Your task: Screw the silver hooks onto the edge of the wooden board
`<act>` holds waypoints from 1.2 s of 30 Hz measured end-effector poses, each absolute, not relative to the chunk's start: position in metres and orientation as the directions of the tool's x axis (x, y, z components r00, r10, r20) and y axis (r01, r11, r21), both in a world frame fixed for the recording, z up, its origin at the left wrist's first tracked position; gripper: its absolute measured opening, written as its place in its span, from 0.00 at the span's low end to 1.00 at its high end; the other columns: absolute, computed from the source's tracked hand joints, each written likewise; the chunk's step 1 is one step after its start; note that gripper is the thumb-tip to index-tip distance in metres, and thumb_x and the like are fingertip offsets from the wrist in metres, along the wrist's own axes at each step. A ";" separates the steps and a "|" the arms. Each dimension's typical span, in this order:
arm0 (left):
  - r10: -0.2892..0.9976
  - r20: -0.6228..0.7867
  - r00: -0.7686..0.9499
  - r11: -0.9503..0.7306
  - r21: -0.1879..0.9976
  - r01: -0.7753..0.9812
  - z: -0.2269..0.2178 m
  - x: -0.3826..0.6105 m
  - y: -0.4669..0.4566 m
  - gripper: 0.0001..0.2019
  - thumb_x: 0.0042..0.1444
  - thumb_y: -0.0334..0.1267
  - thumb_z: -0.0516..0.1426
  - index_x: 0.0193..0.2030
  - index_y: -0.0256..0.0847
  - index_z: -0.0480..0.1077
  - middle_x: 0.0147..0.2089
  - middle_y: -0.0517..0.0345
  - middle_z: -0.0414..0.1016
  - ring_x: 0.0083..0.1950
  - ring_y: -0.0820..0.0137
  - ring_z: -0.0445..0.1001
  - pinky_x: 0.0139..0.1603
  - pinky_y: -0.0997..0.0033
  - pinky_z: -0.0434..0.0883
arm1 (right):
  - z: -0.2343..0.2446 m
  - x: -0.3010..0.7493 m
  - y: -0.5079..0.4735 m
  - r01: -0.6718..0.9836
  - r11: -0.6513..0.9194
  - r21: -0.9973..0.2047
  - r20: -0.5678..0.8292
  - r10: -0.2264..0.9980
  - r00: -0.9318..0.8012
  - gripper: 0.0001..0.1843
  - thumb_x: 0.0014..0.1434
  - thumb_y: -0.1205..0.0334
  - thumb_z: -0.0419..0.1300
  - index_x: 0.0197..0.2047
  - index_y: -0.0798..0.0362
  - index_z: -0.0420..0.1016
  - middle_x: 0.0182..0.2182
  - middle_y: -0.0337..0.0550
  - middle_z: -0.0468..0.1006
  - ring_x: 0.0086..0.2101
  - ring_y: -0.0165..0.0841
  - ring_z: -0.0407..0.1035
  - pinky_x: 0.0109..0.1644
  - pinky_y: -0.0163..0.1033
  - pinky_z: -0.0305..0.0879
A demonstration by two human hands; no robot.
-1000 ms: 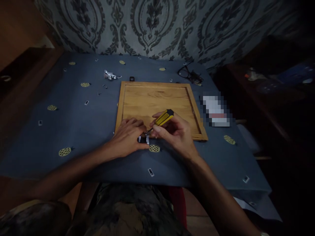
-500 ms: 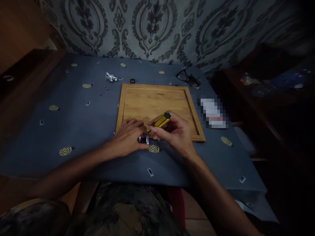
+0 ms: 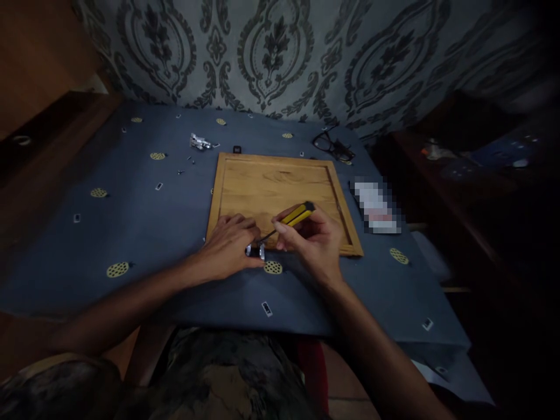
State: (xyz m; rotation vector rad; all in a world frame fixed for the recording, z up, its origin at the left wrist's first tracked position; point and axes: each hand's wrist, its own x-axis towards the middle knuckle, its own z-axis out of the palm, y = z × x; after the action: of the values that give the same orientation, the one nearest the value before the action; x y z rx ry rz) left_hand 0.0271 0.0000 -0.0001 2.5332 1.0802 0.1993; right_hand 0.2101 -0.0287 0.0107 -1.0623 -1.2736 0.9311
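A square wooden panel (image 3: pixel 275 186) with a raised frame lies on the blue patterned tablecloth (image 3: pixel 131 233). At its near edge my left hand (image 3: pixel 230 248) is closed on a small metal fitting (image 3: pixel 256 251), pressing it against the frame. My right hand (image 3: pixel 312 239) grips a yellow and black screwdriver (image 3: pixel 295 216), slanted down to the left. Its tip rests at the metal fitting, between the two hands.
A second metal fitting (image 3: pixel 199 142) and a few loose screws (image 3: pixel 186 163) lie on the cloth at the back left. Black glasses (image 3: pixel 332 146) sit behind the panel's far right corner. A blurred white item (image 3: pixel 374 207) lies right of the panel. Patterned wallpaper backs the table.
The screwdriver handle has swung slightly to the right and flattened, and my right hand has shifted a little right with it. The left hand has stayed on the fitting.
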 end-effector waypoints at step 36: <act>0.705 0.117 0.699 -0.678 0.401 0.617 -0.014 0.025 -0.001 0.12 0.59 0.47 0.68 0.44 0.44 0.76 0.45 0.53 0.79 0.51 0.55 0.76 0.51 0.52 0.71 | 0.002 0.215 -0.035 0.110 0.280 -0.954 0.284 0.958 0.026 0.12 0.58 0.49 0.73 0.40 0.42 0.77 0.27 0.35 0.77 0.24 0.35 0.77 0.28 0.38 0.77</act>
State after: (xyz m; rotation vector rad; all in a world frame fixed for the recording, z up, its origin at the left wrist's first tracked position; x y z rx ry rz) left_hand 0.0255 -0.0006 -0.0142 2.5781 1.0373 0.3762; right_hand 0.2153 -0.0352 0.0020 -1.0875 -1.3761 0.9139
